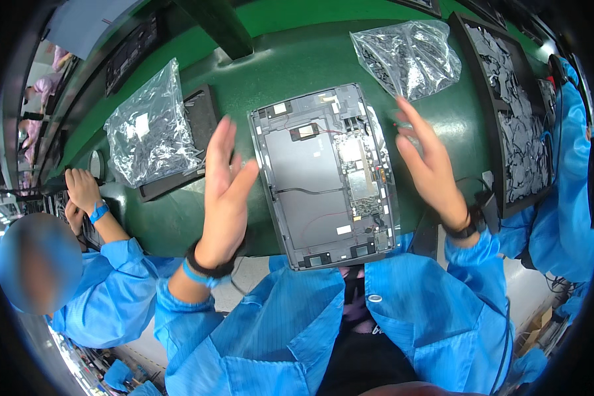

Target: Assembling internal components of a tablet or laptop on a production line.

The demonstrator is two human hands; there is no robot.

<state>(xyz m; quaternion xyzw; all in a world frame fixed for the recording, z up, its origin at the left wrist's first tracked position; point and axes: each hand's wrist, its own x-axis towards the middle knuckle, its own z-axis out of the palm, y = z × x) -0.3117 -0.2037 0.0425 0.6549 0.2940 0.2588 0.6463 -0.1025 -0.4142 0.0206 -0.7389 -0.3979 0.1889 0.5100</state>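
Observation:
An opened tablet casing (305, 164) lies in front of me at the near edge of the green table, its inside facing up. A green and silver circuit board (361, 181) runs down its right side, and a black cable crosses the grey middle. Small black speaker parts sit near its lower edge. To its left is my left hand (224, 188), raised with fingers stretched and thumb apart, holding nothing. On the other side my right hand (424, 158) is also open and bare, fingers spread, near the casing's upper right. Neither hand appears to touch the casing.
A clear plastic bag of small parts (153, 132) rests partly on a black foam tray (201, 115) at left. Another clear bag (412, 58) lies at the back right. A black-framed tray (501, 191) stands farther right. Co-workers in blue sleeves (115, 284) sit on both sides.

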